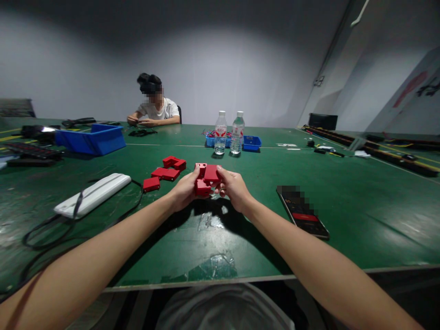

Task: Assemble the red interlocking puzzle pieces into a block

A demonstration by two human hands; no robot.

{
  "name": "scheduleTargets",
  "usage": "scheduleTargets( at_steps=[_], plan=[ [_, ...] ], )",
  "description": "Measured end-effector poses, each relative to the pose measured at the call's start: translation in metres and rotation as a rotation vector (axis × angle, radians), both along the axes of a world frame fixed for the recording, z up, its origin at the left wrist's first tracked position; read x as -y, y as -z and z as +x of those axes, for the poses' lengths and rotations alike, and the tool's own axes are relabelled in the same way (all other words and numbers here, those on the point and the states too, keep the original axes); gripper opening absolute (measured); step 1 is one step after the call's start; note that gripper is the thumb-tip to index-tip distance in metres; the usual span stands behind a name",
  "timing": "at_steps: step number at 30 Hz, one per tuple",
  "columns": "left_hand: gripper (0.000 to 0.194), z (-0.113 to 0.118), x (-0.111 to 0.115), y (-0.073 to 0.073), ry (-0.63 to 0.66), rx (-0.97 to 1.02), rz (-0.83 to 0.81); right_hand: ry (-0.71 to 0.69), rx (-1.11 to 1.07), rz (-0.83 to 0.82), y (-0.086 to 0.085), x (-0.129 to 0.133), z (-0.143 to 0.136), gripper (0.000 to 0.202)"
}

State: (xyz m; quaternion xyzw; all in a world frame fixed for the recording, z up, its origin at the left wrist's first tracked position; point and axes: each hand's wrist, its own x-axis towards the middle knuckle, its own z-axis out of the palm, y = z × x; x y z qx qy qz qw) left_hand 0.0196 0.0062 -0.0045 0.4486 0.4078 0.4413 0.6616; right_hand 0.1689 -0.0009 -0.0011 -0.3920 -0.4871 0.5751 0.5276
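Centrally, just above the green table (343,201): one cluster of red blocks (205,179), seemingly three joined pieces, pinched between both hands. Left hand (184,190) curled around the cluster's left side, thumb up against a top block, fingers closed beneath. Right hand (233,185) closed on the right side, thumb pressing the upper block, fingers folded under. Both forearms stretched forward from the near table edge, converging at the cluster, wrists roughly level.

Beyond and to the left, lying on the table: three loose groups of red pieces (165,173), one single block nearest the left forearm, two flatter assemblies farther back. Left of those, one white oblong case (94,193) with a black cable (41,231) looped around and past it. Right of the right forearm, one phone (302,213), screen up, near but apart.

Farther back at centre, two clear water bottles (228,133), standing upright side by side, with two small blue trays (251,143) next to them. Back left, one large blue bin (92,139). Across the table, one seated person (154,107), hands resting on the surface. Scraps of clear plastic wrap (210,222) on the table below the hands.
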Motion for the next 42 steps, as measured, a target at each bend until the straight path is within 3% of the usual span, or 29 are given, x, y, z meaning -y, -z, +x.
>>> scheduleTargets(
  at_steps=[6, 12, 16, 22, 27, 35, 42],
  plan=[
    [0.038, 0.003, -0.001, 0.004, -0.048, 0.027, 0.101, 0.101, 0.281, 0.321, 0.006, 0.000, 0.000, 0.041],
    [0.033, 0.007, 0.000, 0.004, -0.124, 0.030, 0.164, 0.216, 0.479, 0.521, 0.006, 0.005, 0.002, 0.044],
    [0.040, 0.006, -0.001, 0.006, -0.134, 0.028, 0.188, 0.341, 0.554, 0.615, 0.006, 0.005, 0.002, 0.042],
    [0.049, 0.005, -0.005, 0.012, -0.123, 0.007, 0.231, 0.336, 0.659, 0.641, 0.005, 0.003, 0.003, 0.041],
    [0.057, 0.002, -0.006, 0.014, -0.072, -0.010, 0.248, 0.232, 0.647, 0.665, 0.005, 0.002, 0.005, 0.040],
    [0.065, -0.002, -0.004, 0.014, -0.022, -0.025, 0.320, -0.173, 0.242, 0.400, 0.006, -0.006, 0.005, 0.040],
    [0.073, -0.003, -0.003, 0.012, -0.029, -0.150, 0.425, -0.277, 0.238, 0.327, 0.000, -0.005, 0.011, 0.045]
  ],
)
